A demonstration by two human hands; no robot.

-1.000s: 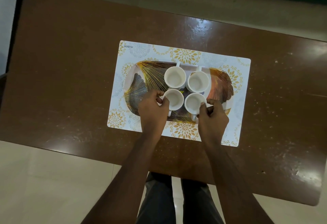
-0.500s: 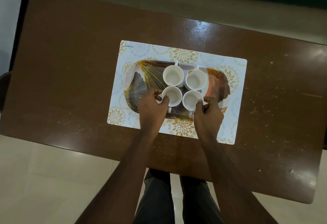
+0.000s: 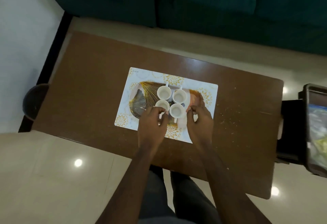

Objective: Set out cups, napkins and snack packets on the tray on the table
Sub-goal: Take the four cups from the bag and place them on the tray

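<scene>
- Head view, nearest first: your left hand [image 3: 152, 126] sits at the near rim of the tray, fingers curled against the handle side of the near-left cup [image 3: 162, 106]. Blur hides whether it pinches the handle or only touches it, so I cannot tell.
- Your right hand [image 3: 200, 122] is just beside the near-right cup [image 3: 177, 111] but apart from it, fingers loosely curled with nothing in them.
- The tray [image 3: 140, 96] lies straight ahead of both hands on a patterned placemat [image 3: 138, 75]. Its long axis runs left to right across you on the table [image 3: 88, 85].
- Four cups stand in a tight square at its middle; the far-left cup [image 3: 164, 92] and far-right cup [image 3: 179, 96] are beyond the near pair.
- Bare tray shows on either side of the cups, more on the left. That, I judge, is where napkins and packets must go; none is on the tray.
- A dark-rimmed thing [image 3: 316, 130] at the right edge, off the table, lies nearer your right hand. What it carries is too blurred to name.
- Farthest, a green sofa [image 3: 212, 2].
</scene>
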